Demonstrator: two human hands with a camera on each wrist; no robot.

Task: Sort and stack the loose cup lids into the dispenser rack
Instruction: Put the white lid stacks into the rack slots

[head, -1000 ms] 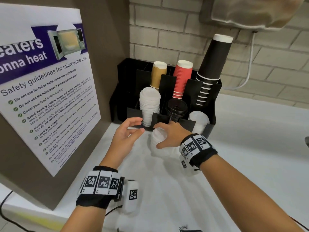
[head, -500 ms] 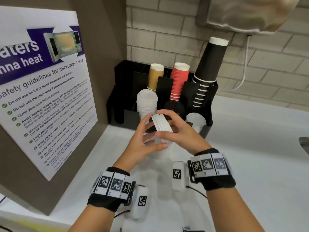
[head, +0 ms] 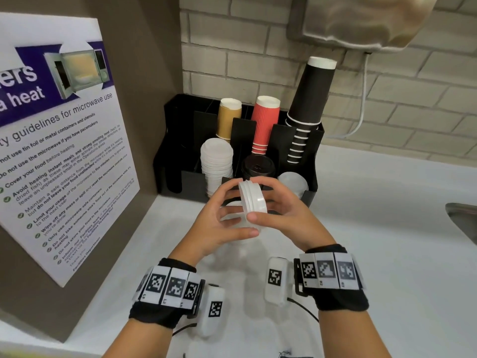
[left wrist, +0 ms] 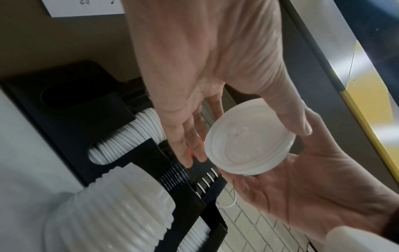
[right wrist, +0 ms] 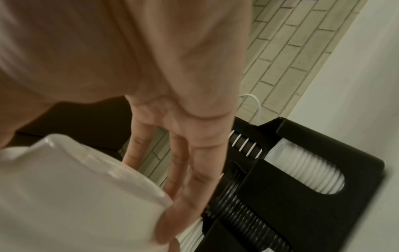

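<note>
White table [head: 361,228] under brick wall. Both hands, left [head: 219,223] and right [head: 286,215], pinch a small lid stack [head: 251,200] edge-on before the rack [head: 175,161], likely squaring it for a slot.

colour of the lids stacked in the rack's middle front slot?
Black: the middle stack of lids in the rack is black, flanked by white stacks. Clearest in the head view.

We see white lids [head: 251,200] stacked on edge, at 6 o'clock from black rack [head: 178,140] holding lid stacks.
</note>
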